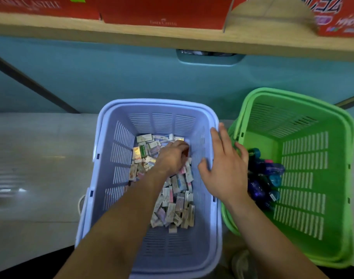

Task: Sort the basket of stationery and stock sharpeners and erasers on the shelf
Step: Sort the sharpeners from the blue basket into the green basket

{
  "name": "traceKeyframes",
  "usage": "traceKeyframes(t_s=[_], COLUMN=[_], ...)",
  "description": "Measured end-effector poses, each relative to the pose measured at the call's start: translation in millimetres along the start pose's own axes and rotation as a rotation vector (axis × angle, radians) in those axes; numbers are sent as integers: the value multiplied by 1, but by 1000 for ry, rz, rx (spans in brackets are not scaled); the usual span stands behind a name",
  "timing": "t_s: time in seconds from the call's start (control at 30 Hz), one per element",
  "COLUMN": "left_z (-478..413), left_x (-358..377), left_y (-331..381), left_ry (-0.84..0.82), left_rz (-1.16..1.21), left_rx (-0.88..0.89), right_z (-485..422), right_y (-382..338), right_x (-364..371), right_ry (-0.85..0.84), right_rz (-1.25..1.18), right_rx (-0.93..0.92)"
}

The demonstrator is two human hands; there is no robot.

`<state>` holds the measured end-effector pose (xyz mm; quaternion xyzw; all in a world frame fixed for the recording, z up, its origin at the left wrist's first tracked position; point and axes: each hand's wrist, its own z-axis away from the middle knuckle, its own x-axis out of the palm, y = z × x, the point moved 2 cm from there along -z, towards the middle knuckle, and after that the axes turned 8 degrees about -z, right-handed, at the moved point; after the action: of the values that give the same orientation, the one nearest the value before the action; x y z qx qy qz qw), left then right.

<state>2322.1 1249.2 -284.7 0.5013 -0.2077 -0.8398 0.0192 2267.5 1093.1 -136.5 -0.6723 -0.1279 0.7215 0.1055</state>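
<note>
A lilac plastic basket [103, 158] stands on the floor with a heap of small wrapped erasers [178, 206] on its bottom. My left hand [172, 158] reaches down into that heap with its fingers curled among the packets; what they hold is hidden. My right hand [225, 164] hovers with straight, spread fingers over the lilac basket's right rim. Beside it stands a green basket [313, 178] that holds several blue and purple sharpeners [262, 182] along its left wall.
A wooden shelf [172, 35] runs across the top, with red cardboard display boxes [164, 11] on it. Below it is a teal panel [111, 77] with a recessed handle. The pale floor [41, 158] lies left of the baskets.
</note>
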Motion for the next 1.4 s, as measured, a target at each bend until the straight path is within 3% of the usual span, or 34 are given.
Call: traceKeyframes(t_s=[0.1,0.7,0.83,0.97,1.07,1.2,1.3,1.4], left_z=[1,25,58,92,117,149,170,181], left_x=[19,-21,-41,-69,-101,-152,-165,-157], left_y=[-6,-16,-32,-35,-31,-28,-44,-62], left_ry=[4,-70,-128,-68,-8,178,344,452], left_rz=[-91,194,215,341,252,67,-67,-134], left_rx=[-41,-84,-84,-156,-151,-94,-86,-137], right_z=[0,-3,-4,10,22,30,41,45], right_y=[-1,2,1,-29,-64,-75,-65,-65], right_x=[1,-1,-8,-21,-3,73,119,139], right_ry=[8,16,5,121,-48,-345,-507,-496], right_rz=[-9,-35,-117,-260,-489,-670,-493,-365], right_rx=[7,9,17,-41,3,354,505,494])
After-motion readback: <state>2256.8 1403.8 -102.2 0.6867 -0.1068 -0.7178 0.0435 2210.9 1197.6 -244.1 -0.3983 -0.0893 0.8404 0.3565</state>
